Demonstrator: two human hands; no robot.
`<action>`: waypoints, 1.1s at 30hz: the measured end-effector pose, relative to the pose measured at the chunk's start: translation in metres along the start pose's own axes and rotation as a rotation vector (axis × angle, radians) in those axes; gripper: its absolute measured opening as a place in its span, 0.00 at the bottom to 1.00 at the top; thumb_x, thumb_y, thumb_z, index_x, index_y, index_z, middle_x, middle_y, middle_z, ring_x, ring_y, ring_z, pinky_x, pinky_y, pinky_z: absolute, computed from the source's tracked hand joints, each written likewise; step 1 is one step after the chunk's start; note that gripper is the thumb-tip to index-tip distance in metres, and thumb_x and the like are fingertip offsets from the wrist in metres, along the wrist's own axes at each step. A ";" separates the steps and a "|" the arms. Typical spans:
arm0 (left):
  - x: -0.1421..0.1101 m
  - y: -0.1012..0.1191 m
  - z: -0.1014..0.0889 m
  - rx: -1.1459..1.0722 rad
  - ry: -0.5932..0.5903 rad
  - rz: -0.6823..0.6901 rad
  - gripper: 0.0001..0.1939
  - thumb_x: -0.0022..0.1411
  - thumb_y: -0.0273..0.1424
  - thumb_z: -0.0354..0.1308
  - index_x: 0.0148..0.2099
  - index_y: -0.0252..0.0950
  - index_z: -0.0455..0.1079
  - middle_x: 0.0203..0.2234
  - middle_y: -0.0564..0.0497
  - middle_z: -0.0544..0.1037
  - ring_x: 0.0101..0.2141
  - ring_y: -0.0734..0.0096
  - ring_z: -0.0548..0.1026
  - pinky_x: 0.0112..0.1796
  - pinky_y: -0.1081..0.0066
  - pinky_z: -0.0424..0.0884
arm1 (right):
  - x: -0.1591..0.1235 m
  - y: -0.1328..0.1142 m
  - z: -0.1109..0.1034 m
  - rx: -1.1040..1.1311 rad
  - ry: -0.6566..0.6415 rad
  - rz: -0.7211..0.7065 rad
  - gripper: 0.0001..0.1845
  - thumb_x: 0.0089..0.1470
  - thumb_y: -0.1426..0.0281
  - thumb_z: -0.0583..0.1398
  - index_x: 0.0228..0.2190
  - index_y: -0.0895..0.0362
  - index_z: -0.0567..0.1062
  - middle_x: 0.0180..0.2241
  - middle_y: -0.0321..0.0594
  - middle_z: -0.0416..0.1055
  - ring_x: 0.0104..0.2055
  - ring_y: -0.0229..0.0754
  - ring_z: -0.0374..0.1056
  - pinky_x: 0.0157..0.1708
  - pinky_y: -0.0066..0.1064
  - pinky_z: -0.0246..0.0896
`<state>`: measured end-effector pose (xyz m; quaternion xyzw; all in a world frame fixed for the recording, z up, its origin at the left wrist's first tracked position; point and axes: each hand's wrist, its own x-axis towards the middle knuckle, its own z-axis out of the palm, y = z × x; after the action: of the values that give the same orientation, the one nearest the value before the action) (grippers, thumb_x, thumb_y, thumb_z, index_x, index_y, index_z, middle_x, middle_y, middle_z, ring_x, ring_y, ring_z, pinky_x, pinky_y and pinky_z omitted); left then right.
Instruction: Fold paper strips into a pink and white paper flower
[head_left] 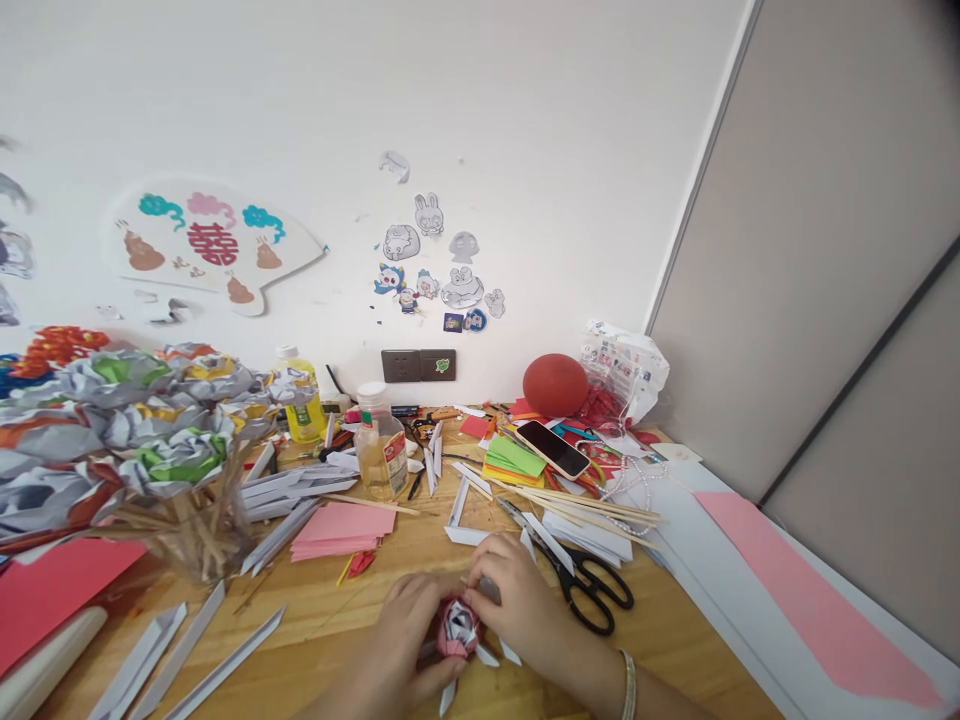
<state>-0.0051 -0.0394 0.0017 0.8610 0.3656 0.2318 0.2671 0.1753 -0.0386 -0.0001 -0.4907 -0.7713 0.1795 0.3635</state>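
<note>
Pink-and-white round folded-paper flower (459, 628), left of black-handled metal scissors (568, 577): left hand (411, 630) grasps its side, presumably steadying; right hand (511, 598) pinches upper edge.

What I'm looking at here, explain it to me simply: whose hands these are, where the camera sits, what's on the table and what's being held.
There is no machine here, just a person working with two bare hands. The single picture comes from a camera worn on the head, looking forward and down, so you see roughly what the wearer sees.

The left hand holds a small pink and white folded paper piece. The right hand has its fingertips at the upper edge; whether they pinch it is hard to tell.

Around them on the wooden table are scissors with black handles, a pink paper stack, thin sticks, a phone and, to the left, a bunch of paper flowers.
</note>
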 end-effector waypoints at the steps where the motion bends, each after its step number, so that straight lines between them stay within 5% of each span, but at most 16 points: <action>1: 0.000 0.000 0.000 -0.001 0.002 0.003 0.20 0.51 0.27 0.61 0.47 0.40 0.65 0.42 0.47 0.73 0.42 0.57 0.69 0.43 0.61 0.64 | 0.000 0.001 0.001 -0.007 -0.002 -0.013 0.09 0.43 0.81 0.65 0.24 0.58 0.70 0.31 0.34 0.67 0.39 0.39 0.62 0.39 0.29 0.55; 18: 0.000 -0.004 0.003 0.011 0.029 0.020 0.21 0.50 0.27 0.62 0.47 0.40 0.65 0.42 0.45 0.74 0.42 0.55 0.69 0.44 0.59 0.64 | -0.001 0.007 0.002 -0.446 0.031 -0.357 0.08 0.54 0.73 0.60 0.24 0.58 0.70 0.30 0.37 0.68 0.35 0.40 0.58 0.37 0.33 0.54; 33: -0.001 -0.007 0.003 0.021 0.038 0.041 0.20 0.51 0.29 0.62 0.47 0.40 0.66 0.41 0.45 0.74 0.42 0.56 0.69 0.43 0.60 0.65 | 0.002 0.013 0.006 -0.476 -0.016 -0.381 0.08 0.54 0.71 0.61 0.24 0.58 0.70 0.29 0.35 0.70 0.35 0.39 0.60 0.37 0.33 0.54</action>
<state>-0.0071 -0.0372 -0.0052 0.8665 0.3551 0.2496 0.2466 0.1785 -0.0303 -0.0113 -0.4071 -0.8727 -0.0739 0.2592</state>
